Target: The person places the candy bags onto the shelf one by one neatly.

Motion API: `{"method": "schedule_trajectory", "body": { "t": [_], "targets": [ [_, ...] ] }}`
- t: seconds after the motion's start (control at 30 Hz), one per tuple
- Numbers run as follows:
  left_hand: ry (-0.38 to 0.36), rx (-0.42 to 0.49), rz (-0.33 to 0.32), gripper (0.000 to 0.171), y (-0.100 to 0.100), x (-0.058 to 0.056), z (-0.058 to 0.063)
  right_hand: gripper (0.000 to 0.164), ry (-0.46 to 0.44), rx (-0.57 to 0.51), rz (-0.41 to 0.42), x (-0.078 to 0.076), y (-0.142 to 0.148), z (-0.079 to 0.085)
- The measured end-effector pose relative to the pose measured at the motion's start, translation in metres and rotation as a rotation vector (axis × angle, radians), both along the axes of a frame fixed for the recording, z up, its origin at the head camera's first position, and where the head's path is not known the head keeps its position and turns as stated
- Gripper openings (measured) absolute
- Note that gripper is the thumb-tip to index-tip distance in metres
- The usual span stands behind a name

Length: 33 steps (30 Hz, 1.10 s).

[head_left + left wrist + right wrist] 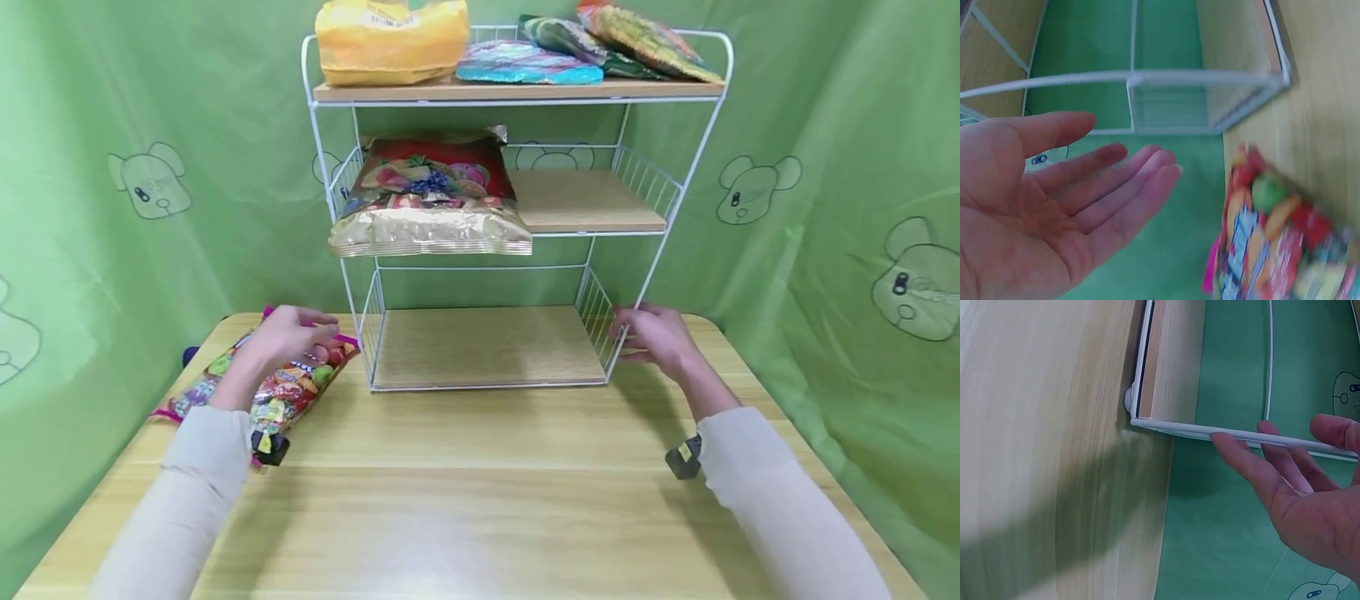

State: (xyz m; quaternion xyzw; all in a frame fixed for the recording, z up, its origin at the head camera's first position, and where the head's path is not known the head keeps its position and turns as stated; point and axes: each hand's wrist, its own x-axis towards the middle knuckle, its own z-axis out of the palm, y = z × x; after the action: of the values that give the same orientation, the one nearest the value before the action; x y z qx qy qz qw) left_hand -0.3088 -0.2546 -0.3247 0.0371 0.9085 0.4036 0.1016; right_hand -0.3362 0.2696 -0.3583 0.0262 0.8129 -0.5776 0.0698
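In the head view, my left hand hovers over a colourful candy bag lying on the table, left of a white wire shelf rack. The left wrist view shows that palm bare, its fingers spread loosely and apart from the rack. My right hand is at the rack's lower right front post. Seen from the right wrist, the fingers pass behind the post and the thumb lies across its front side. A large gold and red fruit-printed bag lies on the middle shelf, its end overhanging the front.
On the top shelf lie a yellow bag, a blue-pink packet and green and orange-green packets. Wooden boards form the shelves, the bottom one near the table. Green curtains enclose the table.
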Motion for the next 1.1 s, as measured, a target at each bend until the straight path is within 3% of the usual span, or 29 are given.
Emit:
{"method": "schedule_trajectory", "body": {
  "t": [0.17,0.27,0.33,0.47,0.63,0.73,0.97,1.1],
  "targets": [
    [0.14,-0.241,0.052,0.048,-0.021,-0.001,0.0,0.058,0.006,0.0,-0.004,-0.001,-0.001,0.0],
    [0.201,-0.366,0.153,0.038,-0.037,-0.002,-0.008,0.058,0.003,-0.001,-0.002,-0.002,-0.001,-0.002],
    [0.202,-0.426,0.217,0.033,-0.047,-0.003,-0.014,0.059,0.001,-0.001,0.0,-0.002,-0.001,-0.003],
    [0.09,-0.511,0.256,0.038,-0.063,-0.005,-0.024,0.059,0.001,-0.003,0.001,-0.003,0.0,-0.004],
    [-0.155,-0.557,0.22,0.077,-0.081,-0.005,-0.034,0.061,-0.015,-0.033,0.007,-0.004,0.002,-0.005],
    [-0.263,-0.521,0.25,0.09,-0.088,-0.001,-0.038,0.061,-0.025,-0.045,0.014,-0.003,0.002,-0.005],
    [-0.353,-0.46,0.236,0.097,-0.093,0.002,-0.045,0.059,0.0,-0.022,0.011,-0.001,0.001,-0.001],
    [-0.386,-0.406,0.266,0.1,-0.093,0.001,-0.047,0.059,-0.003,-0.024,0.006,-0.001,0.001,-0.001]
  ]
}}
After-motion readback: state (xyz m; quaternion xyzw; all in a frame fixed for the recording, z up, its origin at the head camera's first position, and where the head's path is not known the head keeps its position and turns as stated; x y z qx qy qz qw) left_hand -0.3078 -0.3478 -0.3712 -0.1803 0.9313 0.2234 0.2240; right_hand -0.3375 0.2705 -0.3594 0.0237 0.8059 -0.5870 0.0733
